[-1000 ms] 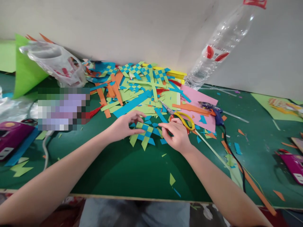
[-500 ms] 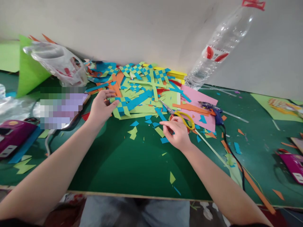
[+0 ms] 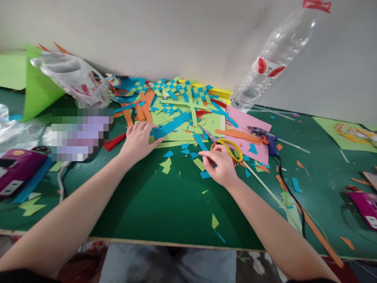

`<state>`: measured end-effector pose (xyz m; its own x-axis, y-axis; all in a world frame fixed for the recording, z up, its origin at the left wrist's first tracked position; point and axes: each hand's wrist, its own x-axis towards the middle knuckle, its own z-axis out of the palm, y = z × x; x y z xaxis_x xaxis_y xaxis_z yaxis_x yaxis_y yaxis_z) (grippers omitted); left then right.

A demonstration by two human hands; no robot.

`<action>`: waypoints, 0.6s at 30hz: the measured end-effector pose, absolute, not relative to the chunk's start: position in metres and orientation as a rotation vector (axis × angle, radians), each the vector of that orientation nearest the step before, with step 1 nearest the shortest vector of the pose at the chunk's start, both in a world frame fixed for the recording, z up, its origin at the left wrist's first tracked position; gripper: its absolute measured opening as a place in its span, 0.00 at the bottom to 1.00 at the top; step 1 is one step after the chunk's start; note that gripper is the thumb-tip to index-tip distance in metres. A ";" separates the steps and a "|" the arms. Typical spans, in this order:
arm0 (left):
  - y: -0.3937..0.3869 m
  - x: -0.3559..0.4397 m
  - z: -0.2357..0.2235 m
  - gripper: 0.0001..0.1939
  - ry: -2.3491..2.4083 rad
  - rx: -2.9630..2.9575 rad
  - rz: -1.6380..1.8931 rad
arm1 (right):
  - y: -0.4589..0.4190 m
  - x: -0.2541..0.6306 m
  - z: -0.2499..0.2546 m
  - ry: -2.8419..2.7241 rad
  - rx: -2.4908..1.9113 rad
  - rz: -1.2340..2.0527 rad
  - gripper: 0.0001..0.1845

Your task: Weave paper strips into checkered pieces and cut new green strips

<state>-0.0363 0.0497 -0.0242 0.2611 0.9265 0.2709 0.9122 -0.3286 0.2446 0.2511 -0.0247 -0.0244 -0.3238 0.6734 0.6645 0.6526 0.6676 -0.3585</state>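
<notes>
My left hand is palm down at the near left edge of the paper pile, fingers stretched out and thumb apart. It covers most of a small green-and-blue woven paper piece. A wide blue paper strip runs out from beside its fingertips. My right hand is curled, with the index finger pointing left. Scissors with one yellow and one red handle loop lie against it, blades pointing away; its curled fingers hide part of the red loop.
Woven checkered pieces and loose strips pile up by the wall. A clear plastic bottle leans there. A blue glue gun with a black cord lies on pink paper. A plastic bag and a pixelated object are at left.
My left hand has carried the woven piece from the table's middle leftward onto the pile's edge, then spread flatter over it. My right hand and the scissors have stayed put.
</notes>
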 end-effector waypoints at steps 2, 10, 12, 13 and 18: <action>0.051 -0.036 -0.028 0.21 1.778 2.508 0.524 | -0.025 0.251 -0.024 -2.047 -1.024 0.032 0.10; 0.054 -0.043 -0.030 0.16 1.865 2.471 0.579 | -0.023 0.251 -0.026 -2.042 -1.005 0.017 0.10; 0.053 -0.043 -0.030 0.17 1.863 2.497 0.598 | -0.023 0.251 -0.028 -2.041 -1.029 0.014 0.10; 0.053 -0.042 -0.030 0.18 1.849 2.516 0.603 | -0.023 0.251 -0.028 -2.040 -1.038 0.011 0.10; 0.048 -0.034 -0.026 0.17 1.656 2.633 0.568 | -0.022 0.251 -0.029 -2.027 -1.040 -0.007 0.10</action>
